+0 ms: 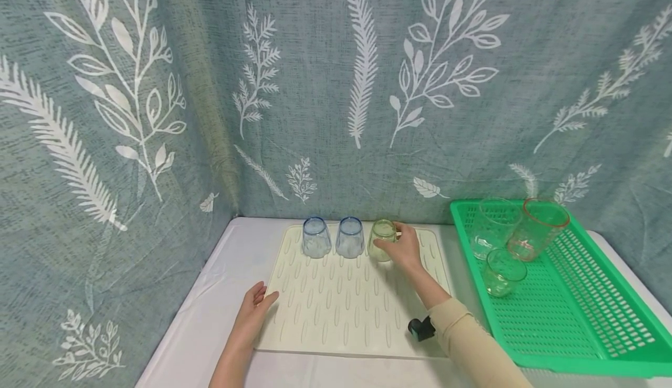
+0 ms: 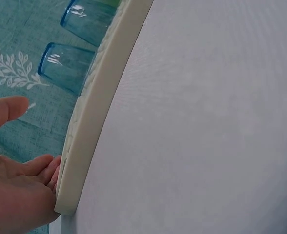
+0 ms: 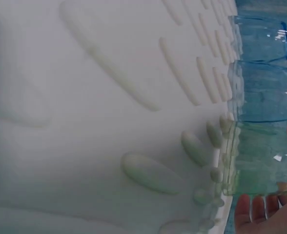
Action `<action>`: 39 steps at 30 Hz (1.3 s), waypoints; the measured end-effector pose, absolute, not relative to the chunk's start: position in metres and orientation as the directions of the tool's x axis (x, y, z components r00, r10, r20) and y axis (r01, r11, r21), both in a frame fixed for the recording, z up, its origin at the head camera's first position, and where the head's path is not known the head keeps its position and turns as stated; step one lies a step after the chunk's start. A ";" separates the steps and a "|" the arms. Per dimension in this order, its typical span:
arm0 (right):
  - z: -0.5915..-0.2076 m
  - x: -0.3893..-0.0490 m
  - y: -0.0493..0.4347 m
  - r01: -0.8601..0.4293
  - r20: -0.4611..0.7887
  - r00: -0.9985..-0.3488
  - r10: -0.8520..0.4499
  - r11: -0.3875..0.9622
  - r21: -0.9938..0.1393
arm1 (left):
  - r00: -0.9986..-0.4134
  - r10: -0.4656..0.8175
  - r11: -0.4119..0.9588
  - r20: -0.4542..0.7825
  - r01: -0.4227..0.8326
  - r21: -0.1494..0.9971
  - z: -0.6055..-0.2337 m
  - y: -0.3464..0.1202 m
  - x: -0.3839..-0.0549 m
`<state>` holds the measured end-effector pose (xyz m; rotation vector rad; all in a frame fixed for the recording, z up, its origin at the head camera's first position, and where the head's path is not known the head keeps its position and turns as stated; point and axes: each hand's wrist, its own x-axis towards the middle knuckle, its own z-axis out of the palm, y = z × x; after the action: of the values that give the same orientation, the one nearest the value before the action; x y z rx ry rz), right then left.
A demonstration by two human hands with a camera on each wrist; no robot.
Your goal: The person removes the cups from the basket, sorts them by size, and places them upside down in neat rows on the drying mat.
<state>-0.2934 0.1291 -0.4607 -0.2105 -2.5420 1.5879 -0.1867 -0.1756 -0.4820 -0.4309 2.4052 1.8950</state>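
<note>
At the back of a cream ridged drying mat, my right hand holds a pale green glass, thumb on the near side and fingers around its right. In the right wrist view this green glass stands on the mat, fingertips against its side. Left of it are two blue glasses, narrower ends up, in a row with it. My left hand is beside the mat's left edge, fingers loosely bent and holding nothing. The left wrist view has its fingers right at the mat's rim, thumb apart.
To the right sits a green plastic basket with a clear tumbler, a red-rimmed tumbler and a short green glass inside. A patterned curtain hangs behind the white-covered table.
</note>
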 end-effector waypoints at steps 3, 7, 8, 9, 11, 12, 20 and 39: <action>-0.461 -0.292 0.130 0.045 0.044 -0.980 0.193 0.433 -0.900 | -0.963 -0.178 0.210 -0.203 -0.239 0.948 -0.482 -0.175 -0.186; -0.463 -0.289 0.131 0.040 0.048 -0.980 0.195 0.424 -0.905 | -0.963 -0.177 0.211 -0.203 -0.239 0.948 -0.482 -0.174 -0.186; -0.463 -0.289 0.131 0.034 0.055 -0.979 0.195 0.427 -0.904 | -0.962 -0.178 0.213 -0.206 -0.242 0.947 -0.482 -0.173 -0.186; -0.464 -0.287 0.132 0.031 0.059 -0.979 0.196 0.426 -0.904 | -0.962 -0.178 0.214 -0.208 -0.244 0.946 -0.483 -0.173 -0.185; -0.465 -0.285 0.133 0.026 0.066 -0.977 0.203 0.419 -0.908 | -0.960 -0.177 0.214 -0.216 -0.252 0.944 -0.483 -0.173 -0.185; -0.466 -0.283 0.133 0.022 0.070 -0.976 0.207 0.415 -0.910 | -0.960 -0.174 0.213 -0.220 -0.255 0.943 -0.483 -0.173 -0.184; -0.463 -0.266 0.136 0.050 0.020 -0.972 0.235 0.287 -0.957 | -0.963 -0.157 0.212 -0.221 -0.251 0.944 -0.481 -0.176 -0.184; -0.414 -0.207 0.146 0.099 -0.126 -0.972 0.196 -0.143 -0.985 | -0.964 -0.150 0.200 -0.218 -0.246 0.949 -0.482 -0.178 -0.187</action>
<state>-0.2066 0.1455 -0.4142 -0.3467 -2.0128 2.3005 -0.1867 -0.1783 -0.4815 -0.3924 2.3719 1.8998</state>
